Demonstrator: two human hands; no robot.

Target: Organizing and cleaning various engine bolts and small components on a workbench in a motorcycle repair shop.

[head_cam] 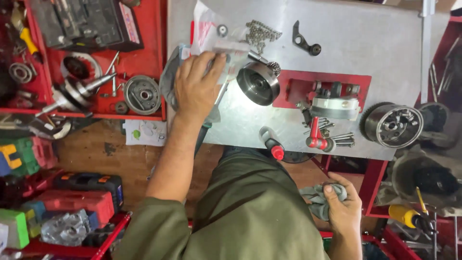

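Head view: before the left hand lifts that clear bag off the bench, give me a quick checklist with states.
1. Left hand flat on the clear plastic bag: ok.
2. Fingers closed around the bag: not ok, they lie spread on top.
3. Right hand free: not ok, it grips a grey rag.
4. Round metal drum apart from the bag: cannot tell, edges look close.
5. Chain clear of the bag: cannot tell.

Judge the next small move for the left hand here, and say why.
Probably lift the clear plastic bag off the metal table: the left hand already rests flat on it, while the right hand is occupied gripping a grey rag below the table.
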